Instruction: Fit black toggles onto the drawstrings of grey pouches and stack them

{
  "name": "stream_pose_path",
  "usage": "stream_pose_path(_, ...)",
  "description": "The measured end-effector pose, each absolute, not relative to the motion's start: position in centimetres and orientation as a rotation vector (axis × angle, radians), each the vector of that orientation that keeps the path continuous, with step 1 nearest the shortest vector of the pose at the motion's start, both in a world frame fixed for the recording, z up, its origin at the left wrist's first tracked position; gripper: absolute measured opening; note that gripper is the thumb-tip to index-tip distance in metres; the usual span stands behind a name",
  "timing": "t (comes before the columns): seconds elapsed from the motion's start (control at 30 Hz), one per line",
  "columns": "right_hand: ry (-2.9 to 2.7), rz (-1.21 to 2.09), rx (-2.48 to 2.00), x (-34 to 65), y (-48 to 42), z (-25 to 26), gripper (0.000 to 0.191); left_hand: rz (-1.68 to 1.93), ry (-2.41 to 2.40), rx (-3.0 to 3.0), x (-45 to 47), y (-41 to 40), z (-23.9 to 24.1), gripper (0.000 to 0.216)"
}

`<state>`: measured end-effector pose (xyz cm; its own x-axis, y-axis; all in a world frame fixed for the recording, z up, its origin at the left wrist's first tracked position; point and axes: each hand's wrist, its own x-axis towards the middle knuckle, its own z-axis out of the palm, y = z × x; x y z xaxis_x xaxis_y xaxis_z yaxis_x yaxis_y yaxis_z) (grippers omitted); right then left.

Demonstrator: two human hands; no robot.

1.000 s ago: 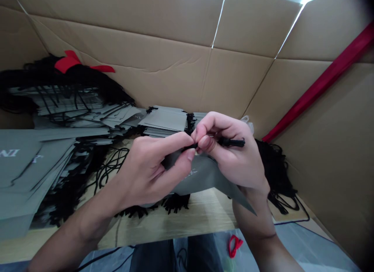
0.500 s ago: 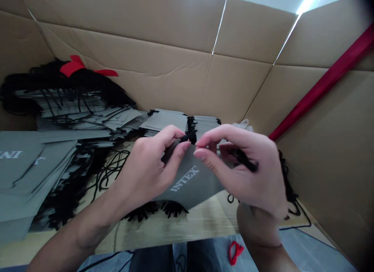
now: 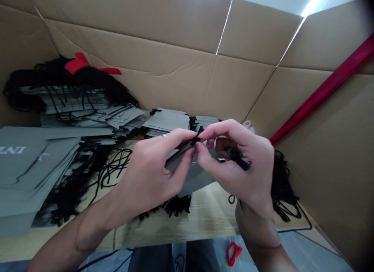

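My left hand (image 3: 157,163) pinches the upper edge of a grey card (image 3: 198,181) between thumb and forefinger; the card is tilted and partly covered by my hands. At that edge a short black cord end (image 3: 200,130) sticks up between my fingertips. The thumb and forefinger of my right hand (image 3: 245,163) close on this same black cord, touching the left fingertips. A black piece, perhaps bunched cord (image 3: 240,159), is tucked under the curled fingers of my right hand. The exact hold on the cord is partly hidden.
Grey printed cards with black cords (image 3: 20,166) lie stacked at left. Behind them, black cords with a red tie (image 3: 77,65) top another pile. Smaller stacks (image 3: 166,119) stand at the cardboard wall (image 3: 163,77). Loose cords (image 3: 112,166) and a black cord bundle (image 3: 282,186) flank my hands.
My right fingertips have moved left onto the cord at the card's edge, against my left fingertips. The card has tilted, and its INTEX print is now mostly hidden.
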<state>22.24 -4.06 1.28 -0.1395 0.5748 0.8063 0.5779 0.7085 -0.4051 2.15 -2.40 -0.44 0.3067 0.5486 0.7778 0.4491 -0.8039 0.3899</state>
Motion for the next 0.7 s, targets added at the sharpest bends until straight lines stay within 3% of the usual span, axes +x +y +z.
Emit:
stream_pose_path(0.23, -1.790, -0.047, -0.899, 22.5, -3.7, 1.2, 0.019, 1.641, 0.779, 2.011, 2.4, -2.2, -0.1, 0.018)
stream_pose_path(0.7, -2.051, -0.067, -0.847, 23.2, -5.8, 2.5, 0.022, 1.862, 0.833, 2.239, 2.6, -2.4, -0.4, 0.019)
